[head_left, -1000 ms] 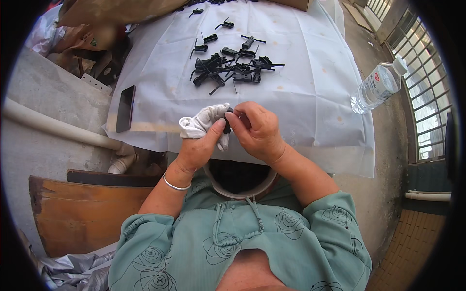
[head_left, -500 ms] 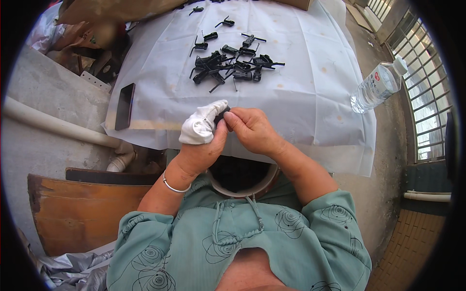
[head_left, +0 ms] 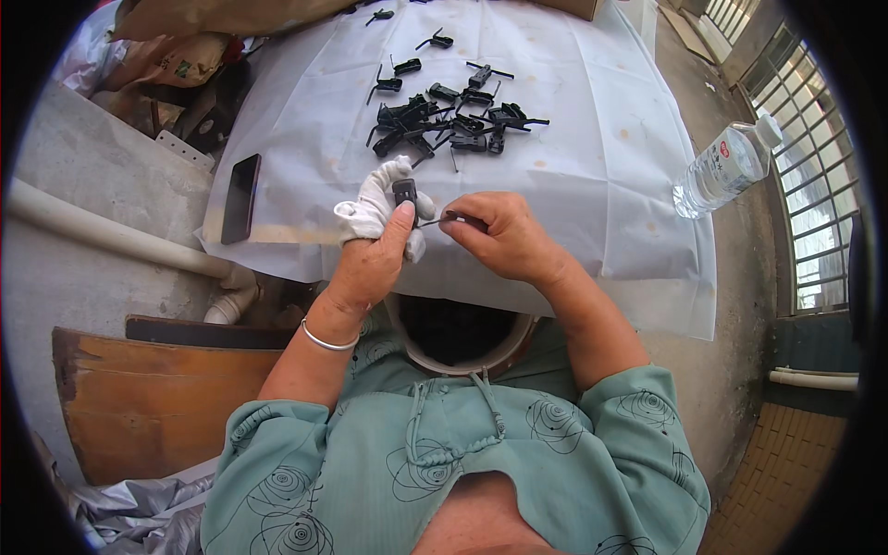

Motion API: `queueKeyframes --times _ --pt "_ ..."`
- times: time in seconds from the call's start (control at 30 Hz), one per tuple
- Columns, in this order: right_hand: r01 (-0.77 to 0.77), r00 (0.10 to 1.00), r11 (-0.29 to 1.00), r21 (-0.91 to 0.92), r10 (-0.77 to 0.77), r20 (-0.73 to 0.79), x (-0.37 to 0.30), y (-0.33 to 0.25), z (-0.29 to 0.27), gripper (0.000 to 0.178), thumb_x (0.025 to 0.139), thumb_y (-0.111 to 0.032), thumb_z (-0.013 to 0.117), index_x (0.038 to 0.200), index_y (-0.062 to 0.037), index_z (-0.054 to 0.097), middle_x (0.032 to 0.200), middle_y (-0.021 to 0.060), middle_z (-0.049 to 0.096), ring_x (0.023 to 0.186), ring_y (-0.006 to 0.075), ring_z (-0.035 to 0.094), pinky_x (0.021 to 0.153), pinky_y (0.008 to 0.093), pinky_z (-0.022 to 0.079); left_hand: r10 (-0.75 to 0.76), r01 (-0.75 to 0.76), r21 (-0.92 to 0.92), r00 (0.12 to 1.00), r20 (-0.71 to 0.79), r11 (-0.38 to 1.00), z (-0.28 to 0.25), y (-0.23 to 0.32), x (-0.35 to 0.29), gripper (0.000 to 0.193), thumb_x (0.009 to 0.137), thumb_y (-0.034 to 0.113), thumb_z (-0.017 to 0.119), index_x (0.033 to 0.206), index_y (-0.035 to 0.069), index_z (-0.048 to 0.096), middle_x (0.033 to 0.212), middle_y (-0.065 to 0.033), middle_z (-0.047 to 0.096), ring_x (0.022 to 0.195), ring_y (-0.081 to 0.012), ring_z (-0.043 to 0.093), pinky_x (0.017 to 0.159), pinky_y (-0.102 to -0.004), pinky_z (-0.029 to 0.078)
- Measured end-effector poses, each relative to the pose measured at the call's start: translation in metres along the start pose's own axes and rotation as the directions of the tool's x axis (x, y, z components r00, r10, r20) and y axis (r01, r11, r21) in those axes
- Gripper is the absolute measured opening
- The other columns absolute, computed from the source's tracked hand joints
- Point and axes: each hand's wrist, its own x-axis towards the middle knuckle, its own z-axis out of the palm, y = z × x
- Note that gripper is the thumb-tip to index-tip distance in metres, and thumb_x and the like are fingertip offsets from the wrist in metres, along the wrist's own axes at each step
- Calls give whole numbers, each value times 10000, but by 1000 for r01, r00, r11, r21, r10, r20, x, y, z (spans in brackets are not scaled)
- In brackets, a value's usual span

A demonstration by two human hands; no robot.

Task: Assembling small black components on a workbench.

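Note:
My left hand (head_left: 375,268), its fingers in a white cloth glove with the thumb bare, grips a small black plastic part (head_left: 404,191). Just to its right, my right hand (head_left: 504,233) is closed around a dark-handled tool (head_left: 469,220). A thin, pale tip reaches from this tool toward the gloved fingers; whether it touches the part I cannot tell. Beyond my hands, several similar black parts with thin arms (head_left: 407,116) lie heaped on the white-covered table (head_left: 592,203). Others are scattered farther back.
A black phone (head_left: 241,199) lies at the table's left edge. On the right edge stands a clear bottle (head_left: 721,166). Below the table's front edge, between my legs, is a round bucket (head_left: 403,344) with dark contents. Cardboard (head_left: 203,14) lies at the back left.
My hands have drawn slightly apart. The black part now shows upright in my left hand, and the tool is visible in my right.

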Motion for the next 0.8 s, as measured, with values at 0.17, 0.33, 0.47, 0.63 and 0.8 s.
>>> queueKeyframes --times 0.17,0.33,0.47,0.63,0.8 --pt "-58 994 933 356 89 -71 -1 -6 0 111 824 -113 627 821 -4 605 624 -15 507 567 58 424 514 234 374 26 -59 426 996 82 903 4 4 -1 345 886 62 395 1226 9 386 888 -30 511 660 -48 405 565 -187 387" --pt "-117 992 924 364 128 -7 0 -9 -1 150 856 -136 592 785 -5 579 622 -26 500 578 55 406 524 234 375 64 -121 451 988 138 884 5 0 -1 293 853 50 418 1139 -7 441 905 -41 500 755 -86 445 685 -222 409" --pt "17 1000 972 234 -11 -26 -1 -9 3 233 905 -170 501 750 -1 544 608 52 506 561 120 416 541 276 394 102 -141 483 989 106 864 5 -3 1 263 841 53 435 1096 -8 450 915 -57 506 766 -100 470 706 -247 425" --pt "-22 999 962 273 30 -24 0 -12 12 249 897 -181 483 750 10 547 620 164 516 543 288 463 557 363 410 323 -386 689 919 228 613 7 -14 1 265 840 52 427 1097 -11 435 913 -118 522 760 -185 517 718 -287 438" --pt "-102 995 940 324 94 40 -6 -5 6 275 892 -206 475 745 15 549 604 151 506 541 263 467 562 367 412 -157 -2 695 974 165 719 15 22 -11 293 850 105 474 1116 -17 467 941 -192 568 869 -276 570 786 -330 442"
